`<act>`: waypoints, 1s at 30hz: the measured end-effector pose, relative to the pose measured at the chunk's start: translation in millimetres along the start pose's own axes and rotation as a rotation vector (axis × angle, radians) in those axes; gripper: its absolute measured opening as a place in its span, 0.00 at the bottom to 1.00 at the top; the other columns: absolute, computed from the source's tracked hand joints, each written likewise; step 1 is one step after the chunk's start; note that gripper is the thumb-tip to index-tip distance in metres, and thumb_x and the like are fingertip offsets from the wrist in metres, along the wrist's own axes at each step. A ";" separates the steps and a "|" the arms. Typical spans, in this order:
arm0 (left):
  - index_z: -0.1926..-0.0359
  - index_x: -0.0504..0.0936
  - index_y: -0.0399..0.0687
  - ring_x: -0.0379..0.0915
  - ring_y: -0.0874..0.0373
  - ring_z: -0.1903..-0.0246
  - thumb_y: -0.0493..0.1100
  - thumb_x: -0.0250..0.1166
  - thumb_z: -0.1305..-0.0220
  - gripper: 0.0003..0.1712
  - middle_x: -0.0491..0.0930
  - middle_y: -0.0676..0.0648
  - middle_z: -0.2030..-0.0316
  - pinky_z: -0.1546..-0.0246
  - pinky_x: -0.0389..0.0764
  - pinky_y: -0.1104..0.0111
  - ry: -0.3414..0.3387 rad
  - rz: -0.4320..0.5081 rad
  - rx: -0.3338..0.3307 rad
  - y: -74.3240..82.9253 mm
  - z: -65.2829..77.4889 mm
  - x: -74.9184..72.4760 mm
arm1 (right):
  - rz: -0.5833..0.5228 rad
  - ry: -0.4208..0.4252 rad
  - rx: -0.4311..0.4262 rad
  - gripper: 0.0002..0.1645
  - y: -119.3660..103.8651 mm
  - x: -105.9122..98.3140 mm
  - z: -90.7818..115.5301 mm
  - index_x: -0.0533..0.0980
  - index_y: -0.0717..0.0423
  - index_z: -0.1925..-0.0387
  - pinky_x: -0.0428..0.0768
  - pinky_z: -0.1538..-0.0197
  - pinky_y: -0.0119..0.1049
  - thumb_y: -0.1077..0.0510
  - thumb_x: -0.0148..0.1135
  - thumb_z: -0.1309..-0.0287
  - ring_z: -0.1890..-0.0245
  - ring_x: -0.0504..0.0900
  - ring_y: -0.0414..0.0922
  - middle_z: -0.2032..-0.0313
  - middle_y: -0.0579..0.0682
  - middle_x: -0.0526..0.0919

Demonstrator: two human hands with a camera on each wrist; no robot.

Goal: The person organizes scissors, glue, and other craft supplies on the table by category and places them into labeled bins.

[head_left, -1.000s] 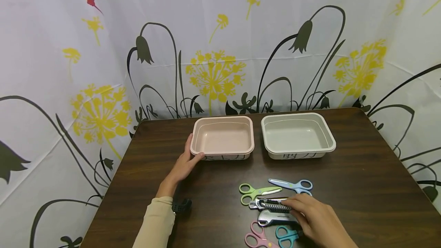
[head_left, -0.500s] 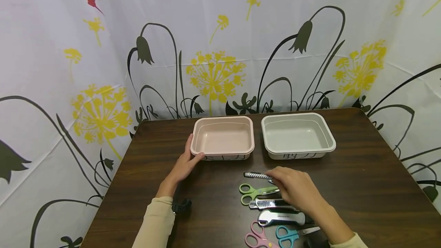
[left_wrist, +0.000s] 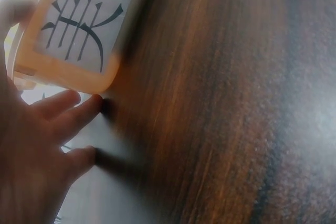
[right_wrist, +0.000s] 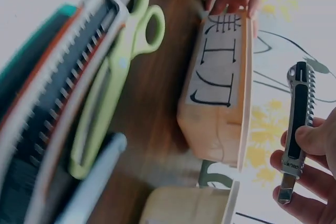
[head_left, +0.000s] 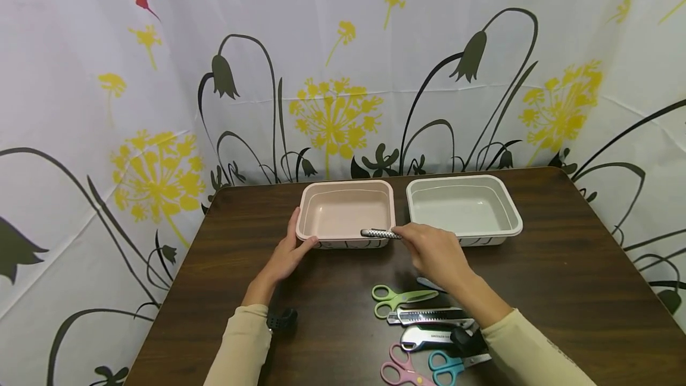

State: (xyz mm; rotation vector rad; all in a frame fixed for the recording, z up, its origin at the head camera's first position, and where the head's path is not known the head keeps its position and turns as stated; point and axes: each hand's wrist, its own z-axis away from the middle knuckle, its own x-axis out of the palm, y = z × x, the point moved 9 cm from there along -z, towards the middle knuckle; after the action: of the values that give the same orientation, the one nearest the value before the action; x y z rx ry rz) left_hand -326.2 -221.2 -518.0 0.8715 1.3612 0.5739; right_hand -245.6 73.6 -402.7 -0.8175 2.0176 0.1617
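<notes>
My right hand (head_left: 436, 255) grips a slim utility knife (head_left: 379, 233) with a black-and-silver ridged body, over the front right corner of the pink box (head_left: 345, 245). In the right wrist view the thumb presses on the dark side of this utility knife (right_wrist: 299, 114), and a short length of blade (right_wrist: 286, 189) shows at its lower end. My left hand (head_left: 281, 261) rests against the left front corner of the pink box, thumb at the front rim and fingers along the side. The left wrist view shows these fingers (left_wrist: 79, 114) extended near the table beneath a box corner.
A pale grey-green box (head_left: 465, 231) stands right of the pink one. In front lie green scissors (head_left: 393, 299), a silver utility knife (head_left: 429, 316), a grey-white cutter (head_left: 426, 337), pink scissors (head_left: 402, 368) and teal scissors (head_left: 447, 366). Blue scissors (head_left: 429, 283) are mostly hidden by the right arm.
My right hand has lifted the ridged utility knife off the row of tools and carried it forward and left to the pink box. The left hand has stayed put.
</notes>
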 end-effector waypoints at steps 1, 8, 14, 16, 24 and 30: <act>0.22 0.33 0.68 0.58 0.36 0.33 0.59 0.60 0.32 0.52 0.53 0.37 0.26 0.38 0.57 0.38 -0.001 -0.001 0.000 -0.3 0.4 0.0 | -0.002 -0.010 0.003 0.15 0.8 2.2 -4.2 0.83 0.48 0.51 0.79 0.74 0.42 0.63 0.64 0.39 0.64 0.85 0.44 0.59 0.43 0.87; 0.22 0.34 0.67 0.59 0.36 0.33 0.58 0.60 0.32 0.52 0.55 0.36 0.27 0.38 0.57 0.39 0.006 0.002 -0.002 -0.1 1.7 -1.6 | -0.003 -0.101 -0.021 0.19 2.0 25.3 -29.1 0.84 0.47 0.54 0.76 0.75 0.41 0.67 0.63 0.44 0.72 0.83 0.43 0.62 0.40 0.86; 0.22 0.34 0.67 0.59 0.37 0.33 0.59 0.60 0.32 0.51 0.56 0.36 0.28 0.38 0.58 0.39 0.006 -0.007 -0.003 1.8 -0.3 -1.5 | 0.034 -0.161 -0.066 0.24 -5.7 41.6 -44.7 0.85 0.45 0.57 0.75 0.75 0.40 0.71 0.66 0.56 0.75 0.80 0.42 0.67 0.39 0.83; 0.22 0.34 0.67 0.59 0.37 0.34 0.59 0.60 0.32 0.52 0.56 0.36 0.28 0.38 0.58 0.40 0.006 -0.010 -0.005 2.5 -0.5 -1.4 | 0.048 -0.181 -0.072 0.23 -8.1 47.2 -49.1 0.85 0.44 0.59 0.76 0.75 0.41 0.71 0.67 0.56 0.73 0.82 0.44 0.68 0.39 0.83; 0.22 0.34 0.67 0.59 0.36 0.34 0.59 0.60 0.32 0.51 0.55 0.36 0.27 0.38 0.58 0.39 0.006 -0.002 0.001 3.2 -0.5 -0.7 | 0.079 -0.265 -0.085 0.20 -12.9 70.8 -59.2 0.86 0.42 0.62 0.78 0.73 0.44 0.69 0.64 0.51 0.73 0.83 0.46 0.69 0.39 0.84; 0.22 0.34 0.68 0.59 0.37 0.33 0.58 0.60 0.32 0.51 0.56 0.36 0.28 0.37 0.58 0.40 0.007 0.012 -0.001 1.9 -0.3 -0.4 | 0.066 -0.350 -0.064 0.17 -15.4 83.4 -66.5 0.86 0.41 0.64 0.80 0.69 0.46 0.67 0.62 0.46 0.67 0.84 0.43 0.68 0.40 0.86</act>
State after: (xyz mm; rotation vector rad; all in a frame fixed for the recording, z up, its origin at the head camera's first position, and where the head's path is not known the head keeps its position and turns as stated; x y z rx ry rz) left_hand -326.2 -220.3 -516.2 0.8781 1.3629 0.5876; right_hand -313.2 -6.2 -428.7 -0.7076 1.7157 0.3829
